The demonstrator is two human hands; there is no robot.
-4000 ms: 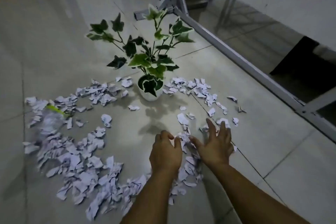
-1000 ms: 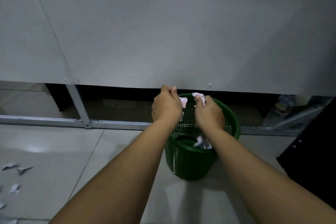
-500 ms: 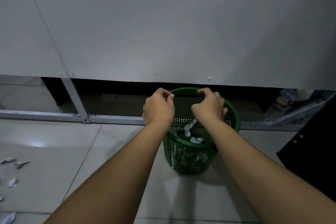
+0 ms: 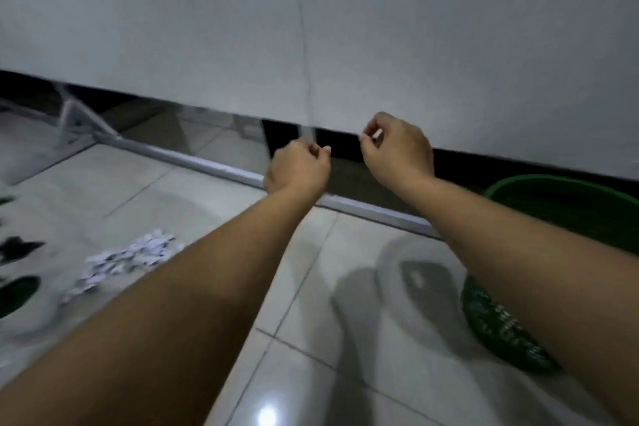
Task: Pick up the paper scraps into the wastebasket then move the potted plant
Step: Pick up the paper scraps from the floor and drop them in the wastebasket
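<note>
My left hand (image 4: 297, 169) and my right hand (image 4: 397, 152) hover in the air side by side, fingers curled in, and I see nothing held in either. The green mesh wastebasket (image 4: 553, 183) stands at the right edge, partly hidden behind my right forearm. A heap of white paper scraps (image 4: 128, 259) lies on the floor at the left, below my left forearm. Blurred dark leaves of the potted plant (image 4: 17, 290) show at the far left edge; its pot is not clear.
A large grey panel (image 4: 311, 28) fills the upper view, with a dark gap beneath it. A grey metal frame bar (image 4: 207, 166) runs along the floor under my hands. The glossy tiled floor (image 4: 345, 356) spreads below.
My hands have left the wastebasket's rim and the view has swung left. The basket now sits at the right edge, and the scraps and plant leaves have come into view at the left.
</note>
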